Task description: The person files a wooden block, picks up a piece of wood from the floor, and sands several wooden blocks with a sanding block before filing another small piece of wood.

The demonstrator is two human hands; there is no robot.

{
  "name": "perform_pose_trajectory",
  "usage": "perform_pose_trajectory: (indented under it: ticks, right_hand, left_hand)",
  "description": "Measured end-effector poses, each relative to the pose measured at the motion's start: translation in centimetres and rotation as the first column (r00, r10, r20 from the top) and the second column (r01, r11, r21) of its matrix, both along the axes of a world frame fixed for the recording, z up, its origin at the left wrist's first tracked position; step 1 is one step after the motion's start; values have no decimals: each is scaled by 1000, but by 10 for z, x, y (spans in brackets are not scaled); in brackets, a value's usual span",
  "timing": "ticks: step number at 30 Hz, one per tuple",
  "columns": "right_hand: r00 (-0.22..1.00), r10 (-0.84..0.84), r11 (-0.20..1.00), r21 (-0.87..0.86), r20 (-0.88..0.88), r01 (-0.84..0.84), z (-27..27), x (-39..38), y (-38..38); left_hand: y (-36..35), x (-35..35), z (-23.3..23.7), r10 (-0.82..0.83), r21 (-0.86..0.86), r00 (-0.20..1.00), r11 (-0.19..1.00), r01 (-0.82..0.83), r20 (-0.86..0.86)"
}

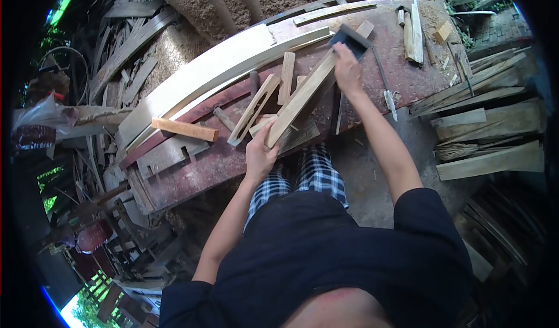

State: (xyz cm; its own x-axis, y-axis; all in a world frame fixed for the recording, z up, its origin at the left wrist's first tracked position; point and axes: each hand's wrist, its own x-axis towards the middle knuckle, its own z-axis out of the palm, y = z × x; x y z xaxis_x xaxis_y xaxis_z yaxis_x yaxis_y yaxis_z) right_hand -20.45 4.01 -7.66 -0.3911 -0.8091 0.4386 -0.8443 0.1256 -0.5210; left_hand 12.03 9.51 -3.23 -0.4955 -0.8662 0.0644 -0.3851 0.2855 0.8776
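Note:
A long squared wooden bar (303,99) slants across the workbench (201,173) in front of me. My left hand (262,154) is closed around its near end, thumb on top. At the far end, my right hand (347,71) has its fingers curled over the wood, right beside a dark rectangular object (351,39) with a paler rim. Under and left of the bar lie a slotted wooden piece (254,109), a short wood block (286,77) and a hammer-like tool (226,119).
Long pale boards (198,74) line the bench's far side. An orange-brown block (185,129) lies at left. A thin metal rod (381,71) and a wooden-handled tool (413,36) lie at right. Stacked planks (489,127) stand beyond the bench, and sawdust (186,7) is heaped behind.

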Motion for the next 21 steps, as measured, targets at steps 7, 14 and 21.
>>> perform_pose_trajectory:
  ticks: [7, 14, 21]
  right_hand:
    - [986, 159, 984, 77, 55, -163, 34, 53, 29]
    - [704, 708, 706, 48, -57, -706, 67, 168, 114]
    - [976, 215, 966, 145, 22, -215, 46, 80, 54]
  left_hand:
    - [12, 9, -59, 145, 324, 977, 942, -88, -158]
    - [10, 20, -76, 60, 244, 994, 969, -37, -87]
    - [6, 10, -55, 82, 194, 996, 978, -72, -43]
